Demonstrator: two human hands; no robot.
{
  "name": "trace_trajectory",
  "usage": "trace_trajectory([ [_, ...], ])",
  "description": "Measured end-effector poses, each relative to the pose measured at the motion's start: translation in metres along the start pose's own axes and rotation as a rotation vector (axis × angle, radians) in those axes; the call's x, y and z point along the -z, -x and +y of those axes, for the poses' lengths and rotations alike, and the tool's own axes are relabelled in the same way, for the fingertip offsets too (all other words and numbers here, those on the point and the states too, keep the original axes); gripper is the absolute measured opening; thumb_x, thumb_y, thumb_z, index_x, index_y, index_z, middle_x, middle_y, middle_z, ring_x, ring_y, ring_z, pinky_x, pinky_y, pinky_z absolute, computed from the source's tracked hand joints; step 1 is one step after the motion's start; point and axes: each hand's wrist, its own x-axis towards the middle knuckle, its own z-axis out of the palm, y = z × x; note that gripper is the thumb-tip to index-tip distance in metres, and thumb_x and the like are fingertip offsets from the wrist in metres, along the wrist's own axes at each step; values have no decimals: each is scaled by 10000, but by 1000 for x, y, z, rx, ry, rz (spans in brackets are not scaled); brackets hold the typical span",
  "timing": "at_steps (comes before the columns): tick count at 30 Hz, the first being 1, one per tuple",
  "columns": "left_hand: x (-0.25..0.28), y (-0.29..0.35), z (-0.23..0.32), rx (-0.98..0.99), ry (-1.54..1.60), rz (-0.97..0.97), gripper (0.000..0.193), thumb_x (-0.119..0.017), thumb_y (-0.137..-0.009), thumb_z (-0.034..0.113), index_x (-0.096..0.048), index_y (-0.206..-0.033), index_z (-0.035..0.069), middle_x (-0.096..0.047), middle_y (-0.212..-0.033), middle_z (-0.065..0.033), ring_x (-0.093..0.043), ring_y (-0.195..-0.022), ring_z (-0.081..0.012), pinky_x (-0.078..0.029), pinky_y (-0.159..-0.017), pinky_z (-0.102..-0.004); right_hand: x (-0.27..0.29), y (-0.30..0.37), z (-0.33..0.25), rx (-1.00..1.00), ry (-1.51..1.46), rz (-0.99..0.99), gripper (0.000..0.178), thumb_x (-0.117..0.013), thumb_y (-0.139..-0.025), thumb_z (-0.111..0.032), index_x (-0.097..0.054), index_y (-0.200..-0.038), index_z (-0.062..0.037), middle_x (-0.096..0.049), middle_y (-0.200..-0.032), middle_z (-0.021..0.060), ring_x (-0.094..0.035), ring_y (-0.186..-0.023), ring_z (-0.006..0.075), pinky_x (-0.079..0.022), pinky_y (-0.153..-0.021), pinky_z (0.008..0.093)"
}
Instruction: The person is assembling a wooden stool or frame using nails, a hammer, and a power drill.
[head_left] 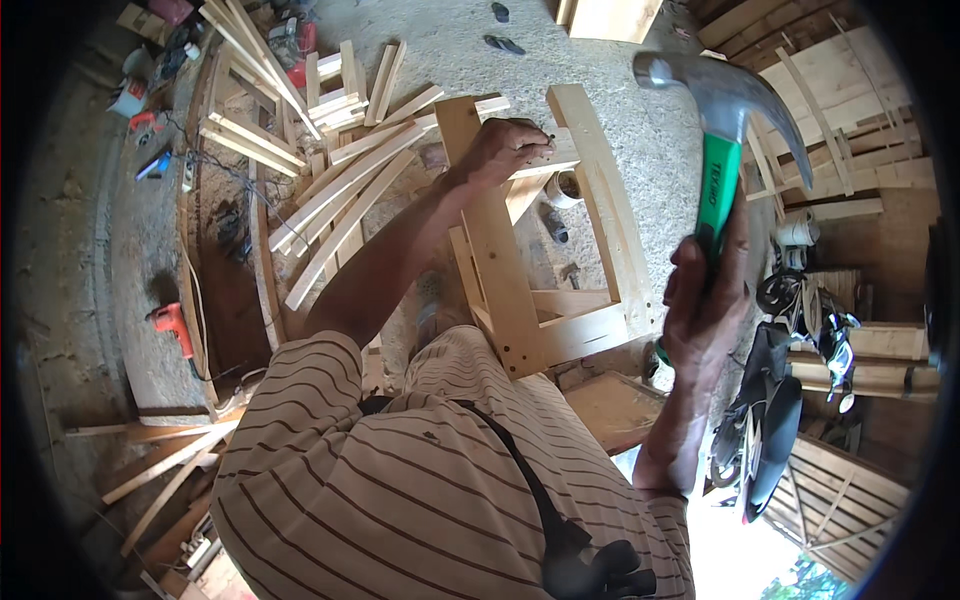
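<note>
My right hand (703,305) is wrapped round the green and black handle of a claw hammer (720,180), raised on the right with its steel head at the top. A pale wooden frame (497,260) of boards joined by crosspieces stands tilted in front of my body. At its far end my left hand (508,150) rests over the crosspiece (563,155), fingers pinched together. A small dark bit shows at the fingertips, too small to name. Dark nail-like dots mark the frame's near corner.
Loose wooden strips (350,190) lie piled to the left. Beyond them, a red power drill (172,328) rests on a long bench (150,260). A white bucket (564,188) stands behind the frame. To the right are a parked motorbike (775,410) and leaning boards (870,130).
</note>
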Motion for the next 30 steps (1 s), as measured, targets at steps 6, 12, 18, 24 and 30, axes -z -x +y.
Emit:
trace_trajectory([
  [6, 2, 1, 2, -105, 63, 42, 143, -755, -855, 70, -729, -984, 15, -717, -909, -127, -707, -823, -260, -564, -747, -337, -51, -19, 16, 73, 387, -460, 562, -519, -1017, -80, -355, -1555, -89, -668, -1210, 289, -743, -901, 374, -632, -678, 443],
  [12, 2, 0, 0, -142, 103, 40, 158, -754, -855, 88, -732, -975, -12, -723, -927, -154, -704, -827, -296, -563, -761, -369, -11, -29, 5, -74, -51, -130, 529, -531, -1044, -140, -386, -1547, -66, -558, -759, -11, -481, -522, 69, -415, -462, 234],
  [18, -1, 3, -1, -102, 38, 51, 150, -749, -859, 109, -746, -966, 4, -728, -934, -153, -707, -838, -314, -558, -777, -390, -19, -39, 2, 420, 231, 167, 544, -534, -1036, -157, -351, -1521, 8, -629, -746, 78, -584, -566, 153, -470, -496, 317],
  [24, -1, 3, 5, -87, 43, 47, 128, -747, -860, 110, -732, -925, 1, -718, -902, -142, -696, -841, -297, -550, -790, -386, -45, -17, 31, -32, 71, -302, 541, -571, -992, -88, -428, -1514, -65, -697, -1117, 282, -723, -893, 411, -580, -694, 427],
  [30, -1, 2, 10, 30, 70, 43, 208, -780, -847, 177, -718, -957, 11, -712, -936, -143, -688, -835, -322, -550, -794, -405, -4, -35, 19, -54, -57, -100, 600, -527, -989, -58, -384, -1566, -134, -692, -818, 109, -564, -630, 124, -498, -589, 299],
])
